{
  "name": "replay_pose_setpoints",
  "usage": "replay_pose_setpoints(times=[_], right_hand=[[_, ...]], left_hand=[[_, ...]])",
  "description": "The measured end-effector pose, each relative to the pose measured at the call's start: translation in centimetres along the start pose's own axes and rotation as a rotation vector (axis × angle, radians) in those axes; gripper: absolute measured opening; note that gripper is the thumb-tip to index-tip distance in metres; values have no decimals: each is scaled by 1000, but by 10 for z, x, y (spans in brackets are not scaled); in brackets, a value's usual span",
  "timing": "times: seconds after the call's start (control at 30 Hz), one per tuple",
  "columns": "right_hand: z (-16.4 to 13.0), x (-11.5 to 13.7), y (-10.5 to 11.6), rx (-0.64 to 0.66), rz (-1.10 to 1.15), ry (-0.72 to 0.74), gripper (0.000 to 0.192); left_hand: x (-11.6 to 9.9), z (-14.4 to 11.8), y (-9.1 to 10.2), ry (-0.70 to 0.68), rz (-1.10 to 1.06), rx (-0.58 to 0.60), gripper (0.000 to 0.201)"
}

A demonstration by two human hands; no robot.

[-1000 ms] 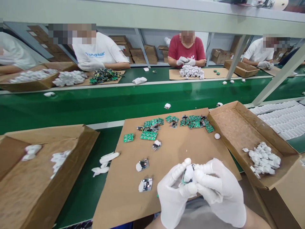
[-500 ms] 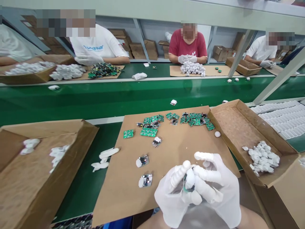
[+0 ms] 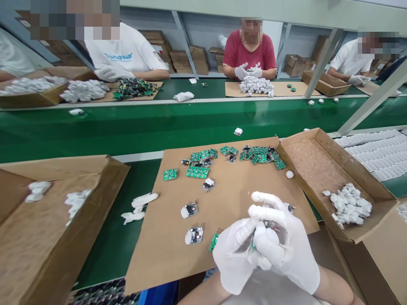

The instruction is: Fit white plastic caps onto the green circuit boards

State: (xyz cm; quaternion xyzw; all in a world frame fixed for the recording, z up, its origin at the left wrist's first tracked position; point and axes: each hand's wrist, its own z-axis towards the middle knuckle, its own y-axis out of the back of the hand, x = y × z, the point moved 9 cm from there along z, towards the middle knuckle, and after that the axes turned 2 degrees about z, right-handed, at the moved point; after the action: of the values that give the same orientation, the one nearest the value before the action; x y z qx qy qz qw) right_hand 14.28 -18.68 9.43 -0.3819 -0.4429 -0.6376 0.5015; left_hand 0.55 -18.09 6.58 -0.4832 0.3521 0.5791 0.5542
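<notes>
Item: one small circuit board (image 3: 252,242), green edge showing, held up between two white-gloved hands above the near right part of a brown cardboard sheet (image 3: 168,254).

Left hand (image 3: 233,257): thumb and fingers pinching the board from its left.

Right hand (image 3: 294,248): closed on the board from its right, fingers curled over the top. Neither hand is clearly the nearer; both touch it. Its long axis cannot be told, the gloves covering most of it.

Beside the left hand, just to its left: one loose green board (image 3: 214,242), lying on the sheet. Farther left: two white-capped boards (image 3: 194,235), one beyond the other, well apart from the fingers.

Beyond the right hand: a component-side-up board (image 3: 290,207), partly hidden.

Far edge of sheet: a spread of green boards (image 3: 197,172), mostly solder side up; near its right corner, a round white piece (image 3: 289,174).

Right of the sheet: a cardboard tray (image 3: 313,159) holding a heap of white pieces (image 3: 351,205); the right hand is the nearer to it.
</notes>
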Motion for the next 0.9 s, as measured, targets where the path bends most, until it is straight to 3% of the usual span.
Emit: replay_pose_setpoints(times=[0.1, 0.23, 0.33, 0.47, 0.63, 0.77, 0.9], right_hand=[[-3, -8, 0, 70, 84, -2, 33], [-7, -10, 24, 10, 180, 92, 47], [-8, 2, 30, 30, 62, 223, 47], [-7, 21, 14, 140, -112, 375, 55], [-2, 21, 15, 124, -3, 330, 46], [2, 24, 15, 176, -78, 378, 56], [8, 33, 11, 290, -163, 490, 67]], left_hand=[[6, -1, -1, 71, -52, -4, 26], [23, 1, -10, 304, -353, -23, 42], [26, 2, -14, 410, -370, -13, 43], [25, 4, -7, 439, -143, 14, 50], [23, 8, -9, 405, 0, 84, 40], [18, 8, -23, 402, -73, 169, 54], [13, 4, -44, 418, -249, 377, 66]])
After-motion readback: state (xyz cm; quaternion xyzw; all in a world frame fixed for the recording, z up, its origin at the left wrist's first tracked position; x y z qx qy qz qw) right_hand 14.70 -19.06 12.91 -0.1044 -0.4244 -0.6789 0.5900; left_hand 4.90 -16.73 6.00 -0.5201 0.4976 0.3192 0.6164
